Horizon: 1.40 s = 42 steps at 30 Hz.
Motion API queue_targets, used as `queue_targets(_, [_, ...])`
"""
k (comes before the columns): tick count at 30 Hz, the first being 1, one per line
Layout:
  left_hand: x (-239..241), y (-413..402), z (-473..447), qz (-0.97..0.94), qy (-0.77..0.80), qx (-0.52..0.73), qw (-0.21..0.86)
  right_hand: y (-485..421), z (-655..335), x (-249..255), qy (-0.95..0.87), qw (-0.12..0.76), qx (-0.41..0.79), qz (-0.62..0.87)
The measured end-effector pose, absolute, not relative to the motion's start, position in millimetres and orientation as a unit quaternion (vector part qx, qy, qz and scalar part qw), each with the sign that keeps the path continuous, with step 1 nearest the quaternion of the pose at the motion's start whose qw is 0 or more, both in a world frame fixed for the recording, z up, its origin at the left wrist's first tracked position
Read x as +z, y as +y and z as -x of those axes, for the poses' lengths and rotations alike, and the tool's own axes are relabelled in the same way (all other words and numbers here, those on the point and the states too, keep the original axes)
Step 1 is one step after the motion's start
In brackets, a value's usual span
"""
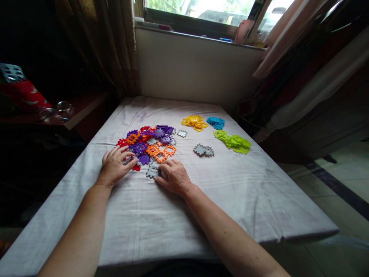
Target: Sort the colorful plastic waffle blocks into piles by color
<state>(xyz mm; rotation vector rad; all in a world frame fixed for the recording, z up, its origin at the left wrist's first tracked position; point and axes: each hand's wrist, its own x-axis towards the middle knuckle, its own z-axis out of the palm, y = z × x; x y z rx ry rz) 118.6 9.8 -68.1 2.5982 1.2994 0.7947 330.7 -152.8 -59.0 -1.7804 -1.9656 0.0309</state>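
A mixed heap of purple, orange, red and grey interlocking plastic tiles lies on the cloth-covered table. My left hand rests at the heap's left front edge, fingers apart and touching tiles there. At the heap's front, my right hand pinches the right side of a grey window-shaped tile between thumb and fingers. Its fingers partly hide that tile. Right of the heap lies a small group of grey tiles, and a single grey tile sits farther back.
Yellow tiles, blue tiles and lime-green tiles form separate piles at the back right. A white sheet covers the table. Eyeglasses sit on a dark side surface at left. A wall and window stand beyond the table.
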Motion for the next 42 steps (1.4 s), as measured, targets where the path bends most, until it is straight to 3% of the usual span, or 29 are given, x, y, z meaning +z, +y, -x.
queue_targets(5, [-72.3, 10.2, -114.8, -0.883, 0.419, 0.203, 0.06, -151.3, -347.2, -57.9, -0.7, 0.283, -0.001, 0.656])
queue_targets(9, [-71.5, 9.9, -114.1, -0.887, 0.423, 0.177, 0.057, -156.0, -395.3, -56.3, -0.556, 0.324, -0.063, 0.763])
queue_targets(15, [-71.4, 8.2, -116.9, -0.887, 0.426, 0.168, 0.05, -173.3, -472.5, -66.9, -0.3, 0.328, -0.102, 0.89])
queue_targets(20, [-74.6, 9.5, -117.9, -0.887, 0.419, 0.188, 0.05, -177.1, -488.1, -74.9, -0.226, 0.309, -0.079, 0.921])
queue_targets(30, [-75.9, 11.1, -117.6, -0.887, 0.405, 0.213, 0.069, -174.5, -482.9, -79.1, -0.229, 0.31, -0.114, 0.916])
queue_targets(37, [-73.1, 9.9, -117.2, -0.888, 0.403, 0.208, 0.082, -166.7, -458.9, -73.1, -0.316, 0.344, -0.125, 0.875])
queue_targets(42, [-62.6, 3.6, -125.7, -0.87, 0.387, 0.271, 0.142, -160.0, -435.7, -68.9, -0.407, 0.371, -0.129, 0.825])
